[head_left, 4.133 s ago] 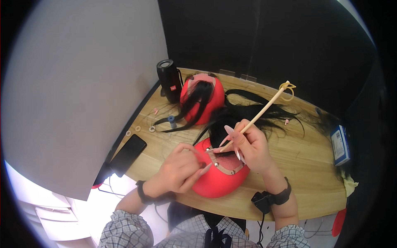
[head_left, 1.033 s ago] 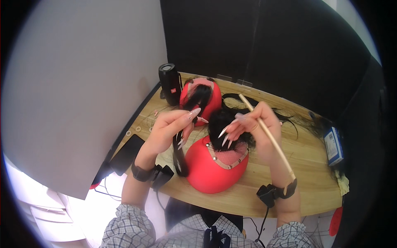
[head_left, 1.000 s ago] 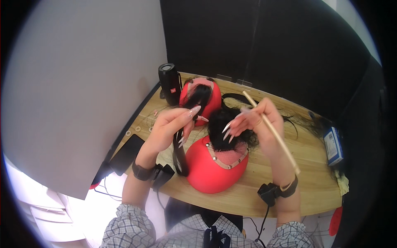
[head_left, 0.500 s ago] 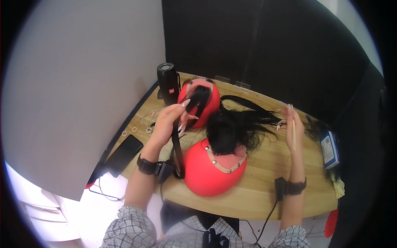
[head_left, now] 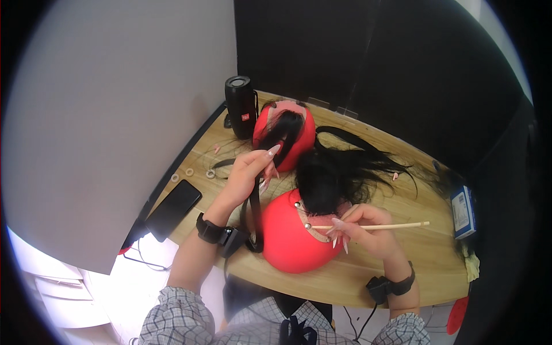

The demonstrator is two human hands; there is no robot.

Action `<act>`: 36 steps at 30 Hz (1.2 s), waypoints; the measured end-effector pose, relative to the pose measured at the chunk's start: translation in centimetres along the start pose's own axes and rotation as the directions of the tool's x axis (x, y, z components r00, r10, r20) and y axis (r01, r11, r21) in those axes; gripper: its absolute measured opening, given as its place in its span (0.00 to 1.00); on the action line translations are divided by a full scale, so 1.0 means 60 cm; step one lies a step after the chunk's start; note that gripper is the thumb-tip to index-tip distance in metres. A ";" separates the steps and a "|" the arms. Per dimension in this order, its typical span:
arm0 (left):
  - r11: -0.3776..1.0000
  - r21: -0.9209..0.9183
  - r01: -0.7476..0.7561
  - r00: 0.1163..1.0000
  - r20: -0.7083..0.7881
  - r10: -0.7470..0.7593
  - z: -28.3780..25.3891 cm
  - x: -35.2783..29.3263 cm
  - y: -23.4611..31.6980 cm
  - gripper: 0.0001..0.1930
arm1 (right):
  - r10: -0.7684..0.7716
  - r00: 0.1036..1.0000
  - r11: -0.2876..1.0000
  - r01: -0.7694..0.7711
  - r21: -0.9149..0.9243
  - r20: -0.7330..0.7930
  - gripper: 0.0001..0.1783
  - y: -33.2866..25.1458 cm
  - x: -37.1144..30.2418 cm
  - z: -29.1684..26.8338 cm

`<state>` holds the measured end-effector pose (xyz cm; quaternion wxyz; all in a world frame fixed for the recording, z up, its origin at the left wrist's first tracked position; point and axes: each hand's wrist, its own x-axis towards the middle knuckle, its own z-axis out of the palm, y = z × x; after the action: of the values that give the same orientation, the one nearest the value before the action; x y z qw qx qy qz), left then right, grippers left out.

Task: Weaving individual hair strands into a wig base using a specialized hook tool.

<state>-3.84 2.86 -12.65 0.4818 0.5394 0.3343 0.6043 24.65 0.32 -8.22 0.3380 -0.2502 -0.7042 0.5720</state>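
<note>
Near the front of the table sits a red ball-shaped form (head_left: pixel 296 250). Pink netting edged with a beige strip is fastened to it by round-headed pins, and a bundle of black hair (head_left: pixel 319 184) rises from the netting. My right hand (head_left: pixel 371 230) grips a thin wooden-handled tool (head_left: pixel 399 226), its working end by the strip and netting; the tip is too small to make out. Left of the hair, my left hand (head_left: pixel 250 172) is pinched closed above a dark lock of hair (head_left: pixel 255 213) that hangs beneath it, partly hidden by the fingers.
Behind stands a second red form (head_left: pixel 305 138) with netting and black hair. A black cylindrical speaker (head_left: pixel 238 109) is at the back left, a phone (head_left: pixel 174 210) and small rings (head_left: pixel 190 172) at left. A blue-white box (head_left: pixel 463 213) stands by the right-hand partition.
My right hand has come left and down from the table's right side to the netting, swinging the tool level. My left hand stays pinched in nearly the same place.
</note>
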 end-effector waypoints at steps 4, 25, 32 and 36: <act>0.999 0.018 -0.040 0.999 -0.003 0.040 0.001 -0.001 -0.001 0.20 | -0.024 1.000 1.000 0.024 -0.004 0.000 0.04 0.001 0.004 0.005; 0.995 0.096 0.014 0.999 -0.037 -0.010 0.012 -0.004 0.011 0.20 | -0.105 0.994 0.930 0.113 -0.349 0.040 0.06 -0.014 0.010 0.018; 0.998 0.060 -0.012 1.000 -0.016 0.013 0.006 -0.004 0.009 0.20 | -0.224 0.974 0.923 0.199 -0.328 -0.039 0.03 -0.004 0.025 0.029; 0.999 0.022 -0.026 1.000 0.007 0.026 0.001 -0.004 0.006 0.20 | -0.312 0.935 0.917 0.251 -0.309 -0.166 0.03 0.000 0.037 0.019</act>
<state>-3.87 2.52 -12.36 0.4690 0.5508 0.3323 0.6051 22.34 1.27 -7.93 0.4510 -0.2507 -0.7674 0.3805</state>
